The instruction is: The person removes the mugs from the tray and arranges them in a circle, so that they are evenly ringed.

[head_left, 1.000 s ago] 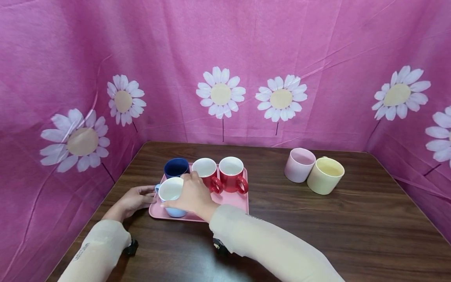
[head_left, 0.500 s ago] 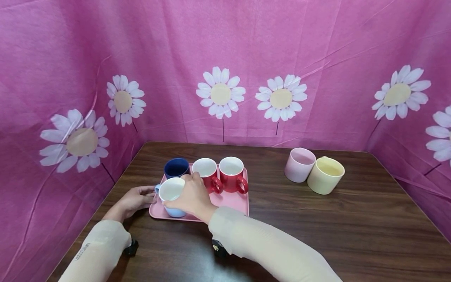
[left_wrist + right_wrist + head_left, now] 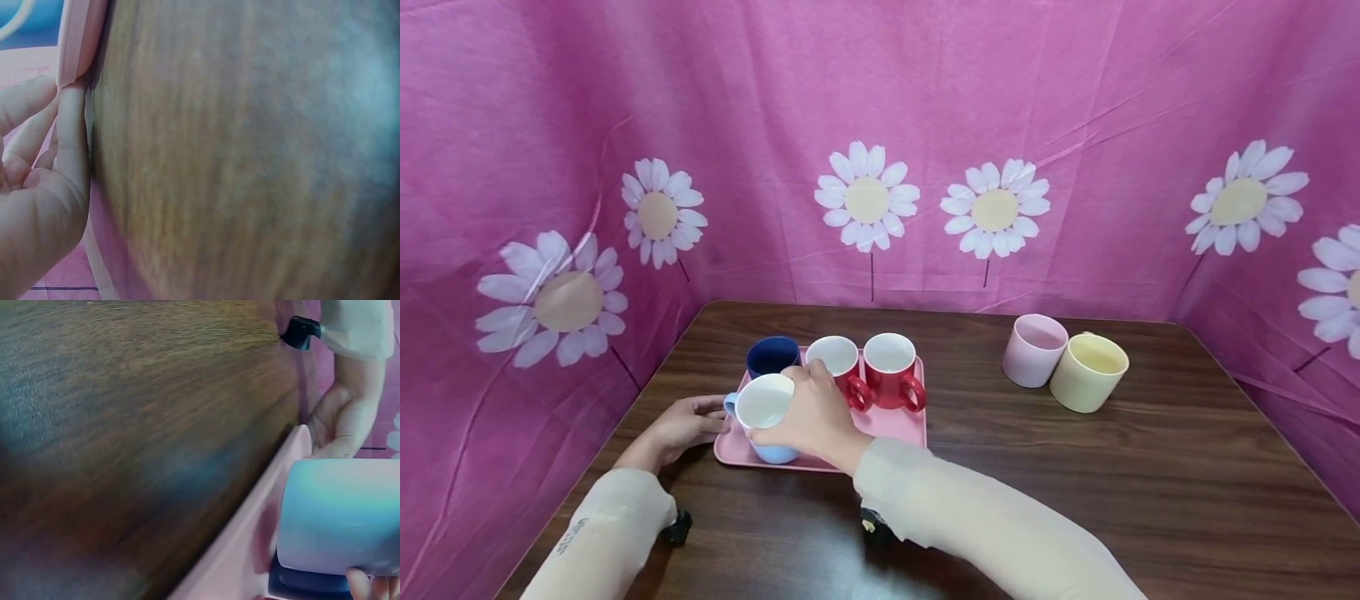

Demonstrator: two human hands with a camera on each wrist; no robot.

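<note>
A pink tray (image 3: 891, 427) lies on the dark wooden table (image 3: 1037, 467) at the left. My right hand (image 3: 808, 414) grips a light blue mug (image 3: 763, 410) with a white inside, at the tray's front left corner. The right wrist view shows the light blue mug (image 3: 340, 512) just over the tray's rim (image 3: 250, 550), my fingertip (image 3: 358, 584) under it. Whether it touches the tray I cannot tell. My left hand (image 3: 681, 425) rests against the tray's left edge, its fingers (image 3: 70, 144) straight along the pink rim (image 3: 78, 37). Behind stand a dark blue mug (image 3: 771, 355) and two red mugs (image 3: 895, 377).
A pale pink cup (image 3: 1033, 350) and a yellow cup (image 3: 1087, 372) stand together at the back right. Pink daisy-print cloth (image 3: 880, 125) walls the table on the left, back and right. Bare wood stretches across the front and right.
</note>
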